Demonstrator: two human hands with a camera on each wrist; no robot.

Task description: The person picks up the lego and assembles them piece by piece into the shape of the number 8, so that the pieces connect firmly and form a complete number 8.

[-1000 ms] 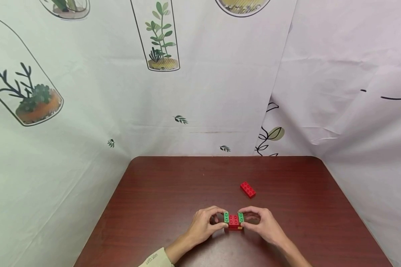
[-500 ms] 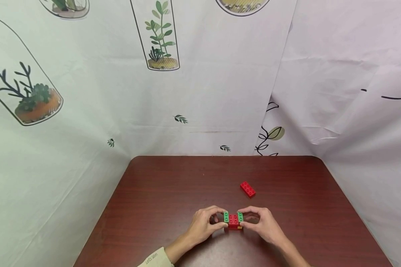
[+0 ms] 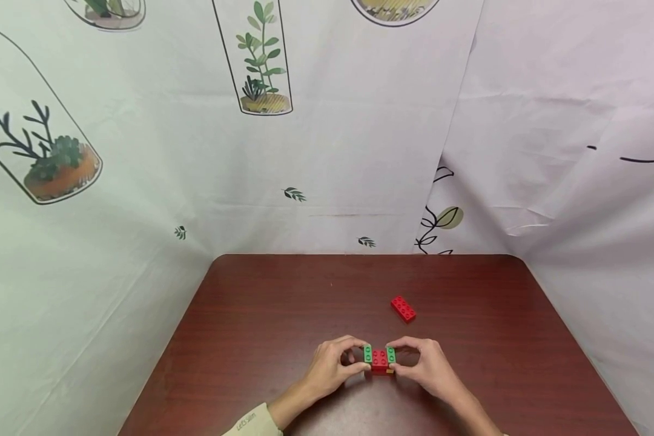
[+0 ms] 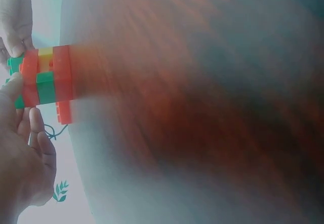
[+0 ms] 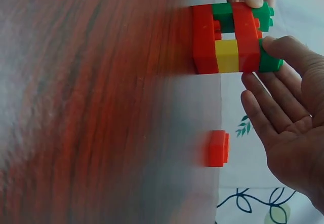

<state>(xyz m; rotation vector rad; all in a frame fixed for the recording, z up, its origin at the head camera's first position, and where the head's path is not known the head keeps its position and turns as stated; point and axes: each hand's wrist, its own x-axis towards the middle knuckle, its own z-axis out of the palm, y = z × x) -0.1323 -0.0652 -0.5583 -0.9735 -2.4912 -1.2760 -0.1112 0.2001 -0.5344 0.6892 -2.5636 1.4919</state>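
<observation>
A small stack of toy building bricks stands on the brown table near its front. Its lowest layer is a red brick (image 5: 204, 41); above that sit a yellow brick (image 5: 227, 56) and a green brick (image 4: 46, 88) with a gap between. Another red brick (image 3: 379, 358) bridges them. On its left end is one green brick (image 3: 367, 353), pinched between thumb and fingers of my left hand (image 3: 329, 366). My right hand (image 3: 429, 366) pinches the matching green brick (image 3: 390, 355) on the right end. Studs of the upper red brick show between the two.
A loose red brick (image 3: 403, 309) lies on the table (image 3: 283, 303) behind the stack, slightly to the right. White printed cloth (image 3: 332, 151) hangs behind the table and along both sides.
</observation>
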